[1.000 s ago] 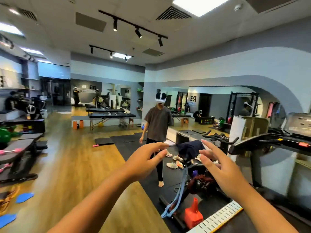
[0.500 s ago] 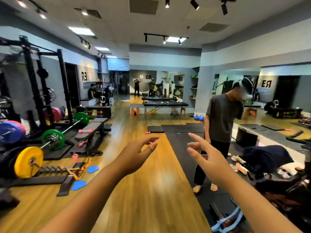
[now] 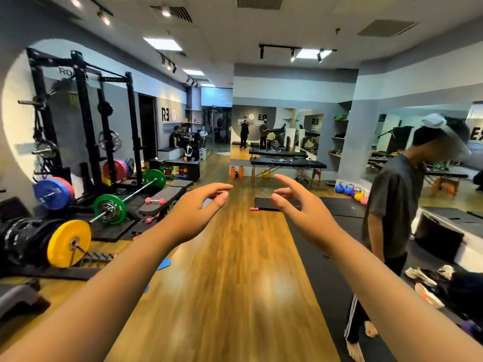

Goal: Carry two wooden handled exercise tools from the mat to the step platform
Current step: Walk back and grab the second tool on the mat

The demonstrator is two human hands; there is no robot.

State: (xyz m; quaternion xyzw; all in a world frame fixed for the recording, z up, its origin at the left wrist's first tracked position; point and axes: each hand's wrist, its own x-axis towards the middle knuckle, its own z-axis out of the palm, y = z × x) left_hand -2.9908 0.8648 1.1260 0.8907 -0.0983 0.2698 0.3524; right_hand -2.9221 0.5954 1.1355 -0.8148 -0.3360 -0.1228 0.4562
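Observation:
Both my arms stretch forward over the wooden floor. My left hand point(image 3: 198, 212) and my right hand point(image 3: 298, 212) are empty, fingers apart and slightly curled, palms facing each other about a hand's width apart. A long black mat point(image 3: 326, 257) runs along the floor to the right of my right arm. A grey stepped block point(image 3: 18, 296) sits at the lower left edge. No wooden handled tool shows anywhere.
A person in a grey shirt point(image 3: 392, 210) stands barefoot on the mat at right, shoes point(image 3: 423, 280) beside them. At left are a loaded barbell point(image 3: 104, 212), a bench point(image 3: 167, 197) and a black rack point(image 3: 86, 121). Massage tables point(image 3: 287, 163) stand at the far end.
The view has swung left: the exercise bike has left the frame, and the rack and barbell have come in. My hands stay raised and empty, now closer together.

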